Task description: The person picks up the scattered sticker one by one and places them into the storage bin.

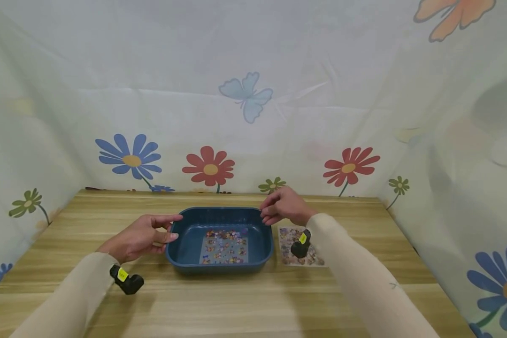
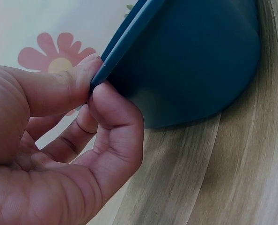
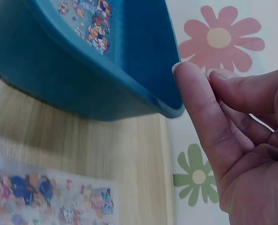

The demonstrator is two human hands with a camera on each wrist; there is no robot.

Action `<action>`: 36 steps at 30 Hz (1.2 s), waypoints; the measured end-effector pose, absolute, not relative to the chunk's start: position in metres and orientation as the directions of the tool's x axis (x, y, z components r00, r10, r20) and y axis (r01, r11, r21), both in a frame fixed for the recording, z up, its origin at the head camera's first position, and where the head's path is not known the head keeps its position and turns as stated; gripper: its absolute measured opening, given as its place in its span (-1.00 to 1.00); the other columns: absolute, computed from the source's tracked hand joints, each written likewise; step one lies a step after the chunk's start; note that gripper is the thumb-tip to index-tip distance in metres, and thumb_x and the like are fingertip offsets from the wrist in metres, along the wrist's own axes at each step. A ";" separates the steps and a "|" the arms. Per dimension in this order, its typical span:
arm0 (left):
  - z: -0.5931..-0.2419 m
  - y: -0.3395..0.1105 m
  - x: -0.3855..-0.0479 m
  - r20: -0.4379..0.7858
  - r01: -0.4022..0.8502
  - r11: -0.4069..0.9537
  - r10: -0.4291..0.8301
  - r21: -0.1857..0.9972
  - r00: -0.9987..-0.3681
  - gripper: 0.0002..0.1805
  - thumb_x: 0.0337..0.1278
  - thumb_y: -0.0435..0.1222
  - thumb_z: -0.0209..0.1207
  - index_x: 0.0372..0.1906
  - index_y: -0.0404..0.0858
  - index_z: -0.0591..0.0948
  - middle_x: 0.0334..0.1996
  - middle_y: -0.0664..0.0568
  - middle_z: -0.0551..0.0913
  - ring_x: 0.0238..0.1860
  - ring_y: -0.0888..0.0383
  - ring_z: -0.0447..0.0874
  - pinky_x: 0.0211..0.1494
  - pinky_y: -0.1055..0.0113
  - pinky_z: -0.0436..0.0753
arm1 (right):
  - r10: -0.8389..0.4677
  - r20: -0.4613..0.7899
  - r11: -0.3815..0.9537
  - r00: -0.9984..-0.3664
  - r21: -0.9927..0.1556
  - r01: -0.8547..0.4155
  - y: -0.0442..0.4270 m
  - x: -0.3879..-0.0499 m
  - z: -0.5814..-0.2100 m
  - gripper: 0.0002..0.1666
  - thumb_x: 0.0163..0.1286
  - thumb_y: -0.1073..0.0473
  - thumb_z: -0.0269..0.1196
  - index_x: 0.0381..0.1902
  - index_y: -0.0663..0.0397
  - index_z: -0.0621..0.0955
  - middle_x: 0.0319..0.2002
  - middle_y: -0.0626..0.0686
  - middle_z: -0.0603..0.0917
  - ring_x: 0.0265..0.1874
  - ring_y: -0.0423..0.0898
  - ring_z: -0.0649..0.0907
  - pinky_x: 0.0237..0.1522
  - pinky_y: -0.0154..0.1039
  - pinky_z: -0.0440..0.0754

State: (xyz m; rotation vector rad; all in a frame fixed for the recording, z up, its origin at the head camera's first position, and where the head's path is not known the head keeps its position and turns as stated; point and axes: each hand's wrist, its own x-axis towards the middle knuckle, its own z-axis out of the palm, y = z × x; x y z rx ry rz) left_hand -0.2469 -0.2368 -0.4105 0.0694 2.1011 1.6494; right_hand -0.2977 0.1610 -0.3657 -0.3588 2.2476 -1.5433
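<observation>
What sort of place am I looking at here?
Probably a small booth set up for recording tabletop work, though the pictures can't confirm that. A wood-grain table has flower-printed sheeting along its back and both sides, and a black device sits at each wrist.

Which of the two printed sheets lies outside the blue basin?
The sheet right of the basin, on the table; the other sheet lies inside the basin.

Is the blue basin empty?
Not empty: in the head view, a printed sheet lies inside the blue basin.
</observation>
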 end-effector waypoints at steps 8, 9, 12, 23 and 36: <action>-0.410 -0.236 -0.246 -0.323 -0.239 0.277 0.316 0.931 -0.892 -0.15 0.29 -0.29 0.38 0.62 -0.21 0.27 -0.09 -0.04 0.43 -0.34 0.12 0.57 -0.25 0.36 0.68 | -0.396 -0.168 0.347 -0.902 -0.937 0.022 0.177 -0.299 -0.366 -0.75 0.44 0.44 0.27 0.02 0.50 0.69 -0.19 0.38 0.79 -0.42 -0.06 0.82 -0.21 -0.06 0.82; -0.410 -0.236 -0.246 -0.323 -0.239 0.277 0.317 0.931 -0.892 -0.14 0.29 -0.29 0.38 0.62 -0.21 0.27 -0.09 -0.04 0.43 -0.35 0.12 0.57 -0.25 0.36 0.68 | -0.392 -0.172 0.348 -0.904 -0.937 0.028 0.179 -0.299 -0.366 -0.75 0.44 0.44 0.27 0.03 0.48 0.69 -0.18 0.38 0.79 -0.42 -0.06 0.82 -0.21 -0.06 0.82; -0.409 -0.236 -0.246 -0.326 -0.242 0.278 0.316 0.930 -0.891 -0.14 0.29 -0.29 0.38 0.62 -0.21 0.27 -0.10 -0.04 0.43 -0.35 0.12 0.56 -0.26 0.36 0.67 | -0.379 -0.177 0.351 -0.908 -0.936 0.036 0.185 -0.299 -0.364 -0.75 0.44 0.44 0.27 0.02 0.47 0.70 -0.15 0.43 0.77 -0.42 -0.06 0.82 -0.23 -0.08 0.82; -0.408 -0.236 -0.246 -0.327 -0.242 0.284 0.310 0.928 -0.893 -0.15 0.29 -0.30 0.38 0.62 -0.20 0.28 -0.09 -0.05 0.43 -0.35 0.10 0.56 -0.26 0.35 0.67 | -0.352 -0.198 0.400 -0.915 -0.916 0.045 0.212 -0.300 -0.368 -0.75 0.49 0.37 0.24 0.02 0.43 0.71 -0.16 0.42 0.77 -0.42 -0.07 0.82 -0.22 -0.06 0.82; -0.408 -0.236 -0.245 -0.316 -0.233 0.272 0.321 0.934 -0.893 -0.16 0.29 -0.30 0.38 0.61 -0.21 0.28 -0.09 -0.05 0.41 -0.36 0.09 0.53 -0.31 0.35 0.61 | -0.300 -0.217 0.506 -0.929 -0.862 0.038 0.247 -0.299 -0.377 -0.78 0.49 0.36 0.25 -0.04 0.44 0.71 -0.16 0.41 0.77 -0.43 -0.06 0.79 -0.20 -0.05 0.82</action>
